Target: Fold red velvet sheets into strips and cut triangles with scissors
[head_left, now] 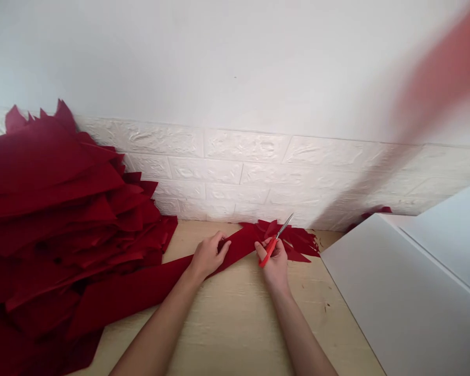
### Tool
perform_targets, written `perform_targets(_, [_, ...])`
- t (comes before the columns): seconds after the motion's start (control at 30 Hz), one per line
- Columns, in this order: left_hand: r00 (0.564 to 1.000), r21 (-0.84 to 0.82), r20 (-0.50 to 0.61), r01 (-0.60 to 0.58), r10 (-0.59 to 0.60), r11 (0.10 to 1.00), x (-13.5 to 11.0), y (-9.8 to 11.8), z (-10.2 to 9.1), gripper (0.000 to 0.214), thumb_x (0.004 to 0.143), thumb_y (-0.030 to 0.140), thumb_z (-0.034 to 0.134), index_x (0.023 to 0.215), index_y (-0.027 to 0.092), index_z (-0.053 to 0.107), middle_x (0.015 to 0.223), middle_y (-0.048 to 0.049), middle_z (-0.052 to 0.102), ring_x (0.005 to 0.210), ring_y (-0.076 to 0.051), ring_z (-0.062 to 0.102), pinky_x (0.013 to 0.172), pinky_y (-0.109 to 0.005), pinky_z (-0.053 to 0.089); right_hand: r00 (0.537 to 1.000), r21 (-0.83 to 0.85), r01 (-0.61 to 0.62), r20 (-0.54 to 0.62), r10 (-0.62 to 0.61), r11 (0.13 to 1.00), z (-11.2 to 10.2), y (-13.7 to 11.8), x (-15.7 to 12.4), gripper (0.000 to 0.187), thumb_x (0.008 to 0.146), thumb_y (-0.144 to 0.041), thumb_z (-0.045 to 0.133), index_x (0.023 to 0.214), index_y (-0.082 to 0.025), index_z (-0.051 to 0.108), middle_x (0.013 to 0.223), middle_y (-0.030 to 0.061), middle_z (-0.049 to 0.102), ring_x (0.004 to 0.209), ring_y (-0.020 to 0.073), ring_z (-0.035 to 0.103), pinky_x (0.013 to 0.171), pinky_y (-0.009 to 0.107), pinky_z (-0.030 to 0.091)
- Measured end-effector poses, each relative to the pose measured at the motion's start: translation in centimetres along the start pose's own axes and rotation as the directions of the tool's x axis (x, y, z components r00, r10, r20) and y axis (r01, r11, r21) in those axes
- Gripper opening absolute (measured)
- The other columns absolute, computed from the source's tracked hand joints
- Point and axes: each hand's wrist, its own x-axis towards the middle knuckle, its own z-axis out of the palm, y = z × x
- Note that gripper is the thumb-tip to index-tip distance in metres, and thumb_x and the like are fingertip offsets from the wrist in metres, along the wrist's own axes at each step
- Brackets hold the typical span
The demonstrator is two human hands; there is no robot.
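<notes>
A long dark-red fabric strip (141,284) runs diagonally over the pale wooden table. My left hand (210,253) lies on this strip, its fingers curled and its thumb bent in, gripping the cloth. Closed around red-handled scissors (270,250) is my right hand (274,261), close to the strip's far end. The metal blades point up and to the right, away from the cloth. Behind and beside that hand lie several pointed red fabric scraps (303,241).
A big layered heap of red fabric pieces (62,209) fills the left side. White brick-patterned wall panelling (227,149) borders the table (227,329) at the back. A white box-like object (395,292) stands at the right. A blurred red shape (450,73) hangs at the upper right.
</notes>
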Motion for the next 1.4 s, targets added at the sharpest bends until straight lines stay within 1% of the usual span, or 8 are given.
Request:
perform_targets(0.2, [1.000, 0.021, 0.006, -0.015, 0.015, 1.000, -0.3, 0.7, 0.1, 0.015, 0.097, 0.032, 0.048, 0.101, 0.023, 0.059, 0.094, -0.0054, 0.074, 0.083, -0.023, 0.069, 0.074, -0.033, 0.045, 1.000, -0.006, 0.015, 0.016, -0.015, 1.000, -0.2, -0.2, 0.1, 0.044, 0.063, -0.049, 0.085, 0.079, -0.022, 0.053, 0.069, -0.0047, 0.055, 0.059, 0.0113, 0.049, 0.058, 0.025, 0.044])
perform_targets(0.5, [0.999, -0.073, -0.033, -0.035, 0.033, 0.997, -0.8, -0.1, -0.1, 0.020, 0.099, 0.038, 0.046, 0.102, 0.023, 0.059, 0.091, -0.0031, 0.073, 0.078, -0.019, 0.066, 0.066, -0.029, 0.045, 0.999, 0.022, -0.021, 0.024, 0.020, 1.000, -0.3, -0.1, -0.1, 0.045, 0.063, -0.048, 0.085, 0.082, -0.022, 0.053, 0.068, -0.0055, 0.056, 0.058, 0.0110, 0.051, 0.056, 0.025, 0.043])
perform_targets(0.7, [0.997, -0.103, -0.040, -0.064, 0.060, 0.993, -0.8, -0.1, -0.3, 0.020, 0.099, 0.036, 0.047, 0.103, 0.022, 0.060, 0.098, -0.0042, 0.074, 0.080, -0.018, 0.067, 0.069, -0.029, 0.047, 0.999, 0.037, -0.041, 0.033, 0.039, 0.998, -0.1, -0.5, -0.2, 0.047, 0.062, -0.049, 0.087, 0.082, -0.021, 0.054, 0.070, -0.0046, 0.059, 0.055, 0.0098, 0.051, 0.054, 0.024, 0.042])
perform_targets(0.83, [0.998, -0.081, -0.031, -0.056, 0.054, 0.995, -0.9, -0.1, -0.4, 0.020, 0.098, 0.037, 0.048, 0.104, 0.023, 0.061, 0.099, -0.0051, 0.075, 0.084, -0.020, 0.068, 0.074, -0.031, 0.049, 0.999, 0.055, -0.041, -0.006, 0.041, 0.998, -0.2, 0.1, 0.1, 0.051, 0.062, -0.052, 0.087, 0.083, -0.022, 0.052, 0.083, 0.0002, 0.068, 0.068, 0.0127, 0.061, 0.065, 0.028, 0.050])
perform_targets(1.0, [0.999, -0.028, -0.012, -0.050, 0.050, 0.998, -1.0, 0.0, -0.4, 0.022, 0.098, 0.037, 0.048, 0.105, 0.023, 0.062, 0.099, -0.0049, 0.075, 0.079, -0.020, 0.068, 0.073, -0.032, 0.049, 0.999, 0.067, -0.031, -0.023, 0.033, 0.997, -0.3, 0.4, 0.4, 0.051, 0.057, -0.049, 0.089, 0.080, -0.022, 0.052, 0.074, -0.0018, 0.066, 0.069, 0.0142, 0.063, 0.069, 0.030, 0.052])
perform_targets(1.13, [0.999, 0.025, -0.028, -0.018, 0.018, 1.000, -0.8, -0.1, 0.0, 0.024, 0.097, 0.037, 0.050, 0.110, 0.021, 0.063, 0.099, -0.0082, 0.075, 0.086, -0.024, 0.069, 0.077, -0.035, 0.050, 0.999, 0.088, 0.003, -0.042, 0.000, 0.996, -0.2, 0.1, 0.3, 0.050, 0.058, -0.048, 0.088, 0.080, -0.023, 0.051, 0.075, -0.0014, 0.067, 0.071, 0.0144, 0.064, 0.071, 0.030, 0.052])
perform_targets(1.3, [1.000, 0.047, 0.001, -0.023, 0.023, 0.999, -0.7, 0.0, 0.0, 0.027, 0.100, 0.041, 0.047, 0.096, 0.021, 0.065, 0.088, -0.0054, 0.074, 0.075, -0.021, 0.067, 0.070, -0.031, 0.046, 0.998, 0.095, 0.034, -0.058, -0.028, 0.995, -0.3, 0.0, 0.2, 0.053, 0.059, -0.049, 0.088, 0.084, -0.023, 0.050, 0.078, -0.0023, 0.067, 0.077, 0.0144, 0.065, 0.076, 0.030, 0.052])
perform_targets(1.4, [0.999, 0.061, 0.011, -0.053, 0.052, 0.997, -0.9, 0.2, -0.3, 0.028, 0.101, 0.041, 0.044, 0.094, 0.022, 0.063, 0.090, -0.0046, 0.073, 0.078, -0.020, 0.067, 0.071, -0.030, 0.046, 0.999, 0.079, 0.021, -0.049, -0.018, 0.997, -0.5, -0.1, 0.2, 0.052, 0.063, -0.054, 0.086, 0.085, -0.023, 0.050, 0.084, 0.0007, 0.069, 0.077, 0.0152, 0.065, 0.072, 0.029, 0.052])
